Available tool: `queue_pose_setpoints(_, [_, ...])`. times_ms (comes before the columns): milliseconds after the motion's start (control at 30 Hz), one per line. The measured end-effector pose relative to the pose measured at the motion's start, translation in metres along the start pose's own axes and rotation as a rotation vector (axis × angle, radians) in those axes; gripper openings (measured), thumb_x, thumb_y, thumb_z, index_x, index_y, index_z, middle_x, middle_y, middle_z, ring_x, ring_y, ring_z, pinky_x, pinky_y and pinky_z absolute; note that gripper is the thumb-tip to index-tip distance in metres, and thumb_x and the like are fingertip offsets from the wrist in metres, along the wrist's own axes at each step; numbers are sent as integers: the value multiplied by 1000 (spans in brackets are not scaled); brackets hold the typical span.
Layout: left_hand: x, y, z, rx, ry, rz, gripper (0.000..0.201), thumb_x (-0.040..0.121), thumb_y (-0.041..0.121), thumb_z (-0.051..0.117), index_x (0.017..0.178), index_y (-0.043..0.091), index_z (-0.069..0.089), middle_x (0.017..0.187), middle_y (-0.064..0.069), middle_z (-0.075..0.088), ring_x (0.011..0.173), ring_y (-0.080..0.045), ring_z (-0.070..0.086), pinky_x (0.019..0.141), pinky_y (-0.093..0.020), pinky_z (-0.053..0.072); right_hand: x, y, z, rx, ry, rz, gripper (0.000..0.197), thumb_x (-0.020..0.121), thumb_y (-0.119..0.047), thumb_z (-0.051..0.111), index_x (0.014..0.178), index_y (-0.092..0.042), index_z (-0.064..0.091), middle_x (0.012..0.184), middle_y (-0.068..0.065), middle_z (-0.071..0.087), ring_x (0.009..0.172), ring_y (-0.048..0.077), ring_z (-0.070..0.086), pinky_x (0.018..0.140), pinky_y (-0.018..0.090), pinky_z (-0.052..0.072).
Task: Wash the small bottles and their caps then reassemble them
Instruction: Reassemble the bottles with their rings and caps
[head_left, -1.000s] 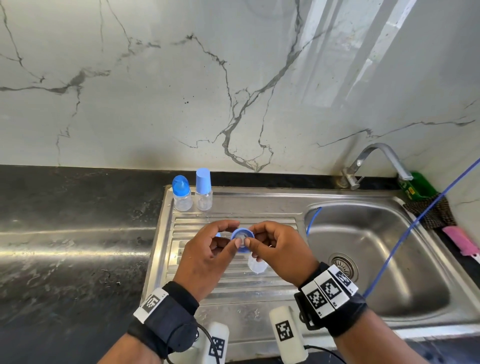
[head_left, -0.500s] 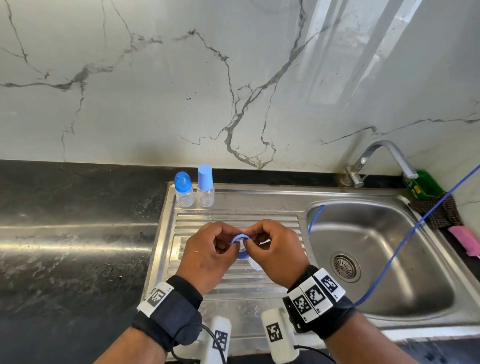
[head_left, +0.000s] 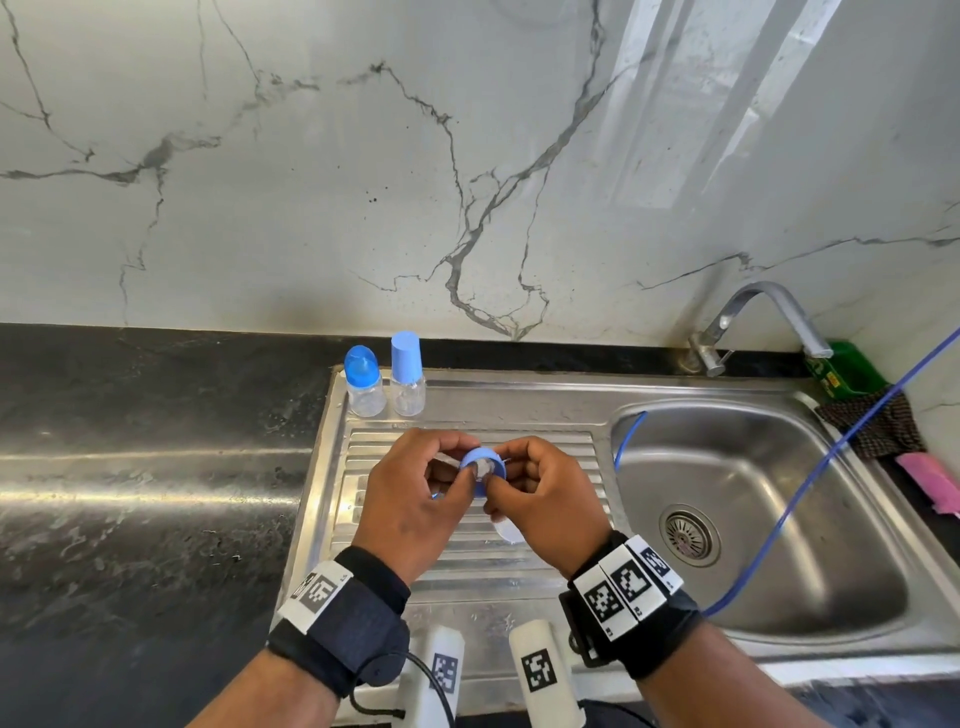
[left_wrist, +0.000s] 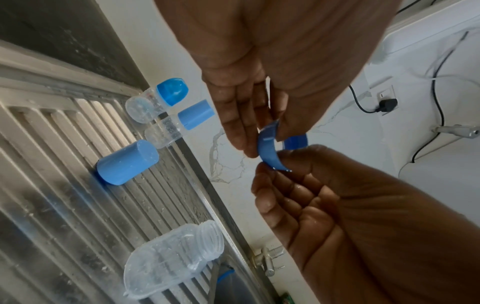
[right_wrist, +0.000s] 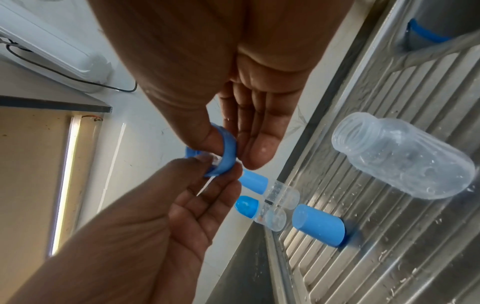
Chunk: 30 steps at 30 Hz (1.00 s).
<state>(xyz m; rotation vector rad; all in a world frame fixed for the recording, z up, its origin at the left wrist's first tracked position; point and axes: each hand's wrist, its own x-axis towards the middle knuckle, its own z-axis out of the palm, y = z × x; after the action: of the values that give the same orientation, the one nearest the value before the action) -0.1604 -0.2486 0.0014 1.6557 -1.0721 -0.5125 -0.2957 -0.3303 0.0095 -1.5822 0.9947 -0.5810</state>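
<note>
Blue screw ring (head_left: 483, 464): held above the ribbed drainboard (head_left: 545, 452) of the steel sink (head_left: 753, 519), between both hands. A clear insert sits inside the ring; what it is cannot be told.

Left hand (head_left: 410, 499): thumb and forefinger pinch the ring's near left edge; the other fingers (left_wrist: 241, 115) lie loosely extended behind it.

Right hand (head_left: 540, 499): thumb and forefinger pinch the ring's right side; the remaining fingers (right_wrist: 259, 148) curl loosely beside it and hold nothing else.

Open clear bottle (right_wrist: 400, 156): lies on its side on the drainboard ribs below the hands, threaded neck bare, wet with droplets.

Loose blue cylindrical cap (left_wrist: 127, 162): stands on the drainboard, apart from the open bottle and near the two capped bottles.

Round-capped small bottle (head_left: 363, 382): upright at the back left corner of the drainboard, domed blue cap on.

Flat-capped small bottle (head_left: 408, 374): upright just to its right, nearly touching, tall blue cap on.

Tap (head_left: 763, 322): behind the basin, spout over the bowl.

Blue hose (head_left: 831, 467): runs from the right edge down into the basin.

Dark counter (head_left: 156, 467): left of the sink. Marble wall (head_left: 415, 156) behind.
</note>
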Motion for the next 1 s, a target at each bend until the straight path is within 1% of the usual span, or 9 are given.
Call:
queue_pose_setpoints(133, [-1, 0, 0, 3, -39, -32, 27, 85, 13, 76, 105, 29, 67, 102, 13, 65, 85, -3, 66, 71, -13, 54, 3, 2, -4, -79, 18, -19, 15, 83, -18, 77, 93, -23, 67, 78, 1, 75, 69, 21, 72, 66, 39, 62])
queue_pose_setpoints(333, [5, -7, 2, 12, -45, -127, 26, 83, 20, 79, 98, 35, 65, 97, 12, 68, 74, -15, 67, 68, -27, 60, 4, 4, -2, -146, -21, -23, 9, 87, -23, 75, 92, -23, 67, 78, 0, 75, 67, 17, 72, 66, 37, 62])
queue_pose_setpoints(433, [4, -8, 4, 18, -41, -132, 24, 84, 19, 78, 97, 36, 66, 97, 13, 68, 75, -12, 67, 68, -22, 59, 5, 5, -3, -235, 19, -66, 5, 88, -30, 72, 89, -26, 69, 77, -6, 74, 71, 12, 71, 67, 30, 60])
queue_pose_setpoints(533, [2, -5, 6, -17, -35, -110, 25, 86, 12, 75, 97, 34, 68, 96, 12, 69, 75, -7, 68, 65, -14, 53, 6, 5, -5, -284, 58, -96, 3, 88, -24, 71, 85, -24, 69, 72, -8, 71, 66, 4, 66, 59, 17, 52])
queue_pose_setpoints(633, [2, -3, 8, -51, -50, -117, 16, 89, 18, 73, 97, 31, 70, 95, 11, 70, 74, -3, 69, 65, -15, 54, 10, 4, -7, -336, 69, -103, 6, 87, -20, 71, 83, -22, 69, 69, -10, 68, 61, -2, 60, 55, 11, 44])
queue_pose_setpoints(733, [5, -2, 6, -18, -41, -110, 14, 90, 17, 72, 96, 30, 69, 93, 10, 69, 76, -1, 66, 67, -16, 55, 12, 4, -6, -322, 55, -100, 3, 88, -21, 70, 85, -21, 69, 71, -8, 70, 63, 1, 62, 56, 15, 48])
queue_pose_setpoints(800, [7, -1, 4, 22, -34, -88, 16, 89, 14, 72, 95, 29, 68, 93, 11, 67, 78, 0, 64, 66, -10, 50, 13, 5, -4, -274, 37, -87, 3, 87, -23, 70, 89, -25, 68, 74, -6, 72, 68, 6, 68, 63, 26, 58])
queue_pose_setpoints(867, [11, -1, 3, 37, -34, -91, 18, 88, 16, 74, 95, 31, 67, 95, 11, 67, 78, -1, 64, 66, -10, 50, 13, 4, -1, -223, -10, -61, 14, 85, -24, 72, 97, -28, 66, 80, -5, 74, 73, 11, 72, 71, 35, 62])
queue_pose_setpoints(1000, [12, -1, 4, 49, -38, -100, 21, 85, 21, 79, 97, 32, 67, 95, 14, 67, 77, 0, 65, 65, -9, 50, 15, 3, 1, -187, -24, -41, 23, 82, -21, 76, 101, -30, 64, 82, -2, 75, 72, 14, 72, 72, 38, 62])
